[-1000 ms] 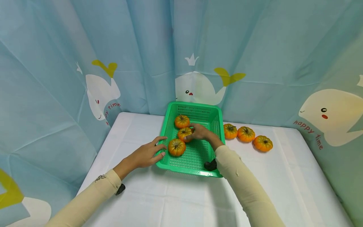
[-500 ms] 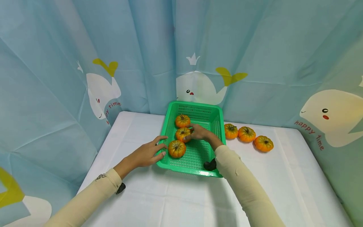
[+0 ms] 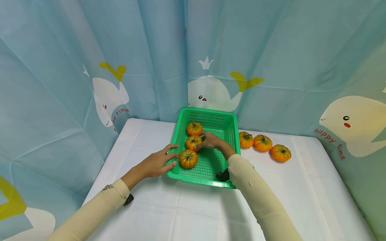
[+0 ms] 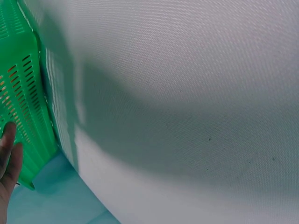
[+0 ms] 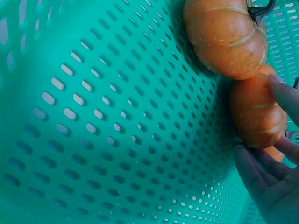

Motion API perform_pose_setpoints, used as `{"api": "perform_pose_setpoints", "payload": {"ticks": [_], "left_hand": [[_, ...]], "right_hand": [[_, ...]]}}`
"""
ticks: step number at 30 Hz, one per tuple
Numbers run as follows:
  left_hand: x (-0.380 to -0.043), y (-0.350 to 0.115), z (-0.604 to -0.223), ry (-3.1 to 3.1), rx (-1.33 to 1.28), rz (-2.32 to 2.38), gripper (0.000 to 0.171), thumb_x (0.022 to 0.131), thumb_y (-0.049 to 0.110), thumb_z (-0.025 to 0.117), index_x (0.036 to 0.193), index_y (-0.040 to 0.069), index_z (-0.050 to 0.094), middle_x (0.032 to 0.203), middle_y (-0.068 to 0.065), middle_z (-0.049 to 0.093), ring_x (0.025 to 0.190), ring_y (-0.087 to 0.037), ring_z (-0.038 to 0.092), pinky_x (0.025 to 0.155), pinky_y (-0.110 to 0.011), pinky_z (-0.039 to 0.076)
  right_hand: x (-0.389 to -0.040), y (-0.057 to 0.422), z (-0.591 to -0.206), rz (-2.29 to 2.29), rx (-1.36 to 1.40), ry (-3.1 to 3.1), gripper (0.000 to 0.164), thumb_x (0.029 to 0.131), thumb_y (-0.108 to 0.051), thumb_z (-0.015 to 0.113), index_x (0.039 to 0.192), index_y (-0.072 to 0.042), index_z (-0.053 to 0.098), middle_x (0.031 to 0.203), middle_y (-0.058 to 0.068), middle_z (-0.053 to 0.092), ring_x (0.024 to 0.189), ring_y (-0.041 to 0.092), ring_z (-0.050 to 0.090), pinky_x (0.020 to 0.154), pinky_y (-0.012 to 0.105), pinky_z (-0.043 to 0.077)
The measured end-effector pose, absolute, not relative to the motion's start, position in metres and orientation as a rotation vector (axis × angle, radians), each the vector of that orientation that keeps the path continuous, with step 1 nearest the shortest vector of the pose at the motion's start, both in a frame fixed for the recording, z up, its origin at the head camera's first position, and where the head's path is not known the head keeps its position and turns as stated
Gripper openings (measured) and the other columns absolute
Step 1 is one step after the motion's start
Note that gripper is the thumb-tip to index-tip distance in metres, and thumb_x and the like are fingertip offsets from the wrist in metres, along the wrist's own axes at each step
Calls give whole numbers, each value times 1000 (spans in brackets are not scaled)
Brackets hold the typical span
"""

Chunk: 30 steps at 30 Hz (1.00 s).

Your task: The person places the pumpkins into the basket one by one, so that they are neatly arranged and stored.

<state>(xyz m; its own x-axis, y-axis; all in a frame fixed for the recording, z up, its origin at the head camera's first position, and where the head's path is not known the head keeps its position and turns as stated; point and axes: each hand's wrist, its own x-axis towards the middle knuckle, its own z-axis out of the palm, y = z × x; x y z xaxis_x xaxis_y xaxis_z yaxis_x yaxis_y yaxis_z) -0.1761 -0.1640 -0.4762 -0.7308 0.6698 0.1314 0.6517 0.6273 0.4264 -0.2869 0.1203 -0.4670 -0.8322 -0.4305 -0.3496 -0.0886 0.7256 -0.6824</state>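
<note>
A green plastic basket [image 3: 211, 183] with perforated walls stands on the table and holds three small orange pumpkins in a row along its left side. My right hand [image 3: 211, 140] reaches inside and grips the middle pumpkin [image 3: 193, 143] between thumb and fingers. In the right wrist view that pumpkin [image 5: 257, 112] touches its neighbour. The back pumpkin [image 3: 194, 128] and the front pumpkin [image 3: 188, 159] lie on either side of it. My left hand [image 3: 156, 163] rests at the basket's left rim, fingers spread and loosely bent. The left wrist view shows its fingers against the outer wall.
Right of the basket, three more pumpkins lie on the white-covered table [image 3: 289, 197]: one beside the basket [image 3: 246, 139], a middle one [image 3: 262, 143] and an outer one [image 3: 280, 153]. A blue whale-print curtain [image 3: 163, 60] hangs behind the table and at both sides.
The middle pumpkin has shifted slightly left under my right hand. The front pumpkin has edged a little toward the basket's front. My left hand has stayed at the rim.
</note>
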Motion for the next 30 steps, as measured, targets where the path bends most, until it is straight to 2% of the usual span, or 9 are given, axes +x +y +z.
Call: {"api": "perform_pose_setpoints", "payload": {"ticks": [10, 30], "left_hand": [[-175, -163, -475, 2802, 1138, 698, 36, 107, 39, 46, 128, 16, 63, 159, -5, 32, 99, -19, 67, 82, -39, 55], [-176, -164, -476, 2791, 1131, 716, 35, 106, 38, 47, 128, 16, 63, 159, -5, 32, 95, -19, 68, 80, -38, 55]], "right_hand": [[-286, 118, -467, -890, -382, 2478, 70, 87, -30, 79, 141, 1, 47, 146, 22, 47, 133, 40, 47, 109, 52, 41], [-287, 112, -467, -850, -381, 2505, 78, 85, -34, 82, 144, 0, 45, 141, 22, 52, 129, 39, 52, 105, 50, 45]]}}
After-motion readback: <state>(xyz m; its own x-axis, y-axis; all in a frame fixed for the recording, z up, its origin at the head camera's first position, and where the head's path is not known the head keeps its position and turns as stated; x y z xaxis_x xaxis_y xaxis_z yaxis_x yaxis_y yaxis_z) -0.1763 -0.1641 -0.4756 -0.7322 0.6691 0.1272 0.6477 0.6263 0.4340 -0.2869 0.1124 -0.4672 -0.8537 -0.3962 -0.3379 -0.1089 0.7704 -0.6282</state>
